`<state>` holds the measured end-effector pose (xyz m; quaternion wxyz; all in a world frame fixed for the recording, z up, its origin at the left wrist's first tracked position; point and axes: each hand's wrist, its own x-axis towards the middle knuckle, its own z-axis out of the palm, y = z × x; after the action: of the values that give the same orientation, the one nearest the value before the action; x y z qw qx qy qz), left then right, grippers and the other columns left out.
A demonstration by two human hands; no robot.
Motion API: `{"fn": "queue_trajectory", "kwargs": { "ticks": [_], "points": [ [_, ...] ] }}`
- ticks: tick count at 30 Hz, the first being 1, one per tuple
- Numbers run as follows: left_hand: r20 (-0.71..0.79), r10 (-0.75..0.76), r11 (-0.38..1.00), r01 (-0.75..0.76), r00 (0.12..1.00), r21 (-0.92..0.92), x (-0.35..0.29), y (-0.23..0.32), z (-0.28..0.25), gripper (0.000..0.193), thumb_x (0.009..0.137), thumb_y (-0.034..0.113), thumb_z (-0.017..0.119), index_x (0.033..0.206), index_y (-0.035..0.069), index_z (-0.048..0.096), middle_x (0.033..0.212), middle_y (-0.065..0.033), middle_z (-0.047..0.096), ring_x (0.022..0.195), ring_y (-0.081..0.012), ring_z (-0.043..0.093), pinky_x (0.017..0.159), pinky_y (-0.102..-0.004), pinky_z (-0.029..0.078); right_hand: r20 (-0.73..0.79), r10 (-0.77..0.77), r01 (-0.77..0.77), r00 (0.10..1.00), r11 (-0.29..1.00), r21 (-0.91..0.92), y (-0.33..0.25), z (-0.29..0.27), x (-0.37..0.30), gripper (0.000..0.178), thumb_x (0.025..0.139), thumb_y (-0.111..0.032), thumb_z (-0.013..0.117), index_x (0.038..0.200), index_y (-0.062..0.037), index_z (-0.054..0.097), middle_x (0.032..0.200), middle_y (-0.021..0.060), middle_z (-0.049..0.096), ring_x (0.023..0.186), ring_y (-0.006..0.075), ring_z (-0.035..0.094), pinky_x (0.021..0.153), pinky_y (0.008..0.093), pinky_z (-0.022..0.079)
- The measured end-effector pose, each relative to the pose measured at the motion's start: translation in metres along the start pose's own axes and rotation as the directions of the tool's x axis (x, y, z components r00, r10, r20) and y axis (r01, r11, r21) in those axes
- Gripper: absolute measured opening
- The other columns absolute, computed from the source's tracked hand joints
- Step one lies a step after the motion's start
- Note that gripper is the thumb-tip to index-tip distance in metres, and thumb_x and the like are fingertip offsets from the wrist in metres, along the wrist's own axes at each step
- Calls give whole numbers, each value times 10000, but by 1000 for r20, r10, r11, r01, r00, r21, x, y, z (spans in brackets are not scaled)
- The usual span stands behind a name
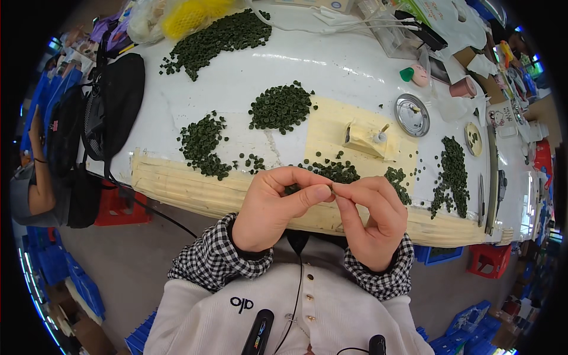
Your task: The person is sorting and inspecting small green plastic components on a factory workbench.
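Your left hand [275,207] and right hand [370,219] pinch together over the tabletop [331,65] edge; what they grip is too small to tell. Green pieces [281,106] lie beyond.

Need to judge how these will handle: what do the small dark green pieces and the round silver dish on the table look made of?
The small green pieces look like moulded plastic or rubber: uniform dark green, matte, tiny ring-like shapes lying in loose heaps; which of the two cannot be told. The round dish looks like metal: silvery, with bright reflections on its rim.
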<state>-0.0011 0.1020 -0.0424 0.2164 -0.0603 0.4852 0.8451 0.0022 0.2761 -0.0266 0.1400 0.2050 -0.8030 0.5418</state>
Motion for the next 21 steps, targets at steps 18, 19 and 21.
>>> {"fn": "queue_trajectory", "kwargs": {
  "ticks": [18,19,21],
  "points": [
    [154,98,957,-136,983,256,-1,6,1,82,895,30,605,925,-39,637,890,-96,680,824,-117,638,763,-239,502,22,-1,0,1000,998,66,7,-7,-2,180,732,91,692,887,3,664,822,86,613,674,143,598,611,237,479],
    [157,106,951,-147,982,274,0,5,0,84,895,30,603,922,-42,637,887,-95,680,835,-118,639,764,-242,502,28,-6,4,1000,998,66,7,-8,-2,185,734,91,690,895,4,666,824,86,614,676,143,600,613,236,481],
    [149,104,940,-146,983,308,-1,5,0,86,894,32,605,921,-43,637,885,-93,680,844,-114,635,762,-242,499,28,16,-18,999,997,78,7,-7,-1,189,739,89,687,908,7,669,830,89,617,679,144,602,618,235,484]
  ]
}}
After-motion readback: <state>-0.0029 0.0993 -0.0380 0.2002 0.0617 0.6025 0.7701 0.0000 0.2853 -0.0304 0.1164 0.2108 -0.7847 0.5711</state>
